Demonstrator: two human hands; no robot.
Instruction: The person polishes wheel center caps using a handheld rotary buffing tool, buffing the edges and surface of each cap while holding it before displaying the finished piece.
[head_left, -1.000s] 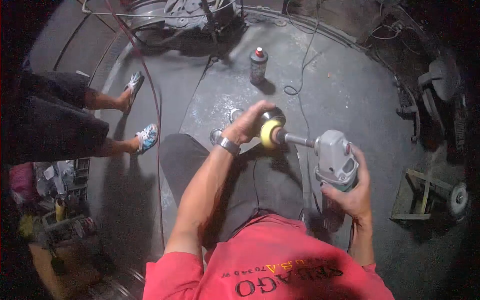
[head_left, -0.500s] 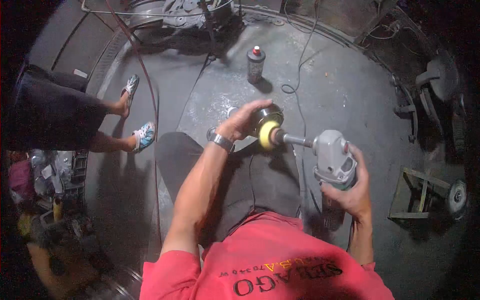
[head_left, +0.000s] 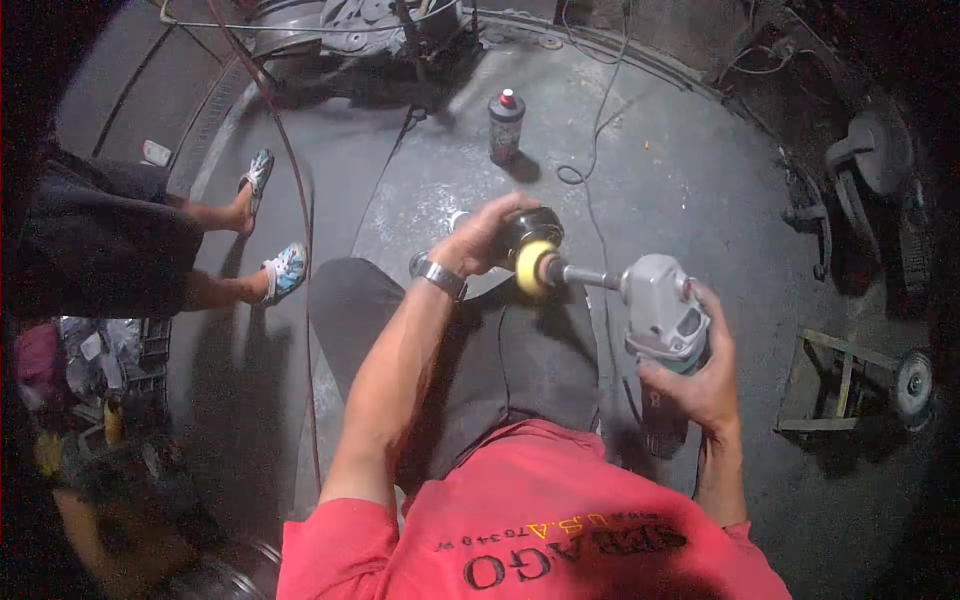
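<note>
My left hand point(head_left: 485, 232), with a watch on its wrist, is closed around a glossy black rounded part point(head_left: 537, 224) above my lap. I cannot make out exactly what that part is. A polisher point(head_left: 655, 300) with a grey head and long metal shaft is gripped in my right hand point(head_left: 708, 385). At the shaft's end, its yellow foam pad point(head_left: 530, 268) lies against or very close to the black part's near side. A metal ring-like piece point(head_left: 418, 264) shows beside my left wrist, partly hidden.
A dark bottle with a red-and-white cap point(head_left: 506, 125) stands on the floor ahead, near a looping cable point(head_left: 572, 174). At left is another person's foot in a patterned clog point(head_left: 286, 272), by a hose point(head_left: 300, 170). A wheeled frame point(head_left: 845, 385) lies right.
The black part has turned slightly in my left hand, showing more of its rounded top. The pad stays at its near side. The whole view has shifted a little.
</note>
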